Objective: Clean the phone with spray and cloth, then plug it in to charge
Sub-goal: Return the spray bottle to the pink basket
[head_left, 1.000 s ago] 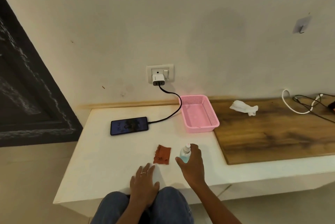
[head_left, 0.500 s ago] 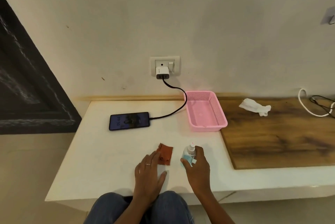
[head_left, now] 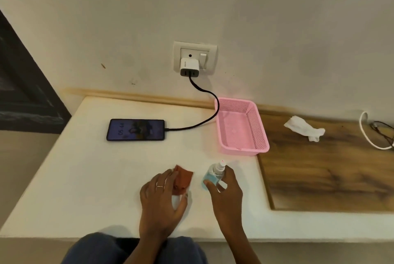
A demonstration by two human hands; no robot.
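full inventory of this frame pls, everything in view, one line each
phone: 1, black, screen lit, flat on white counter, left
cable: 1, black, phone to charger
charger: 1, white, in wall socket
basket: 1, pink mesh, right of the phone
cloth: 1, rust-red, front of counter
spray bottle: 1, clear with blue liquid, beside cloth
tissue: 1, white, crumpled, on wooden board
cords: white and black, far right
left hand: on cloth
right hand: gripping bottle
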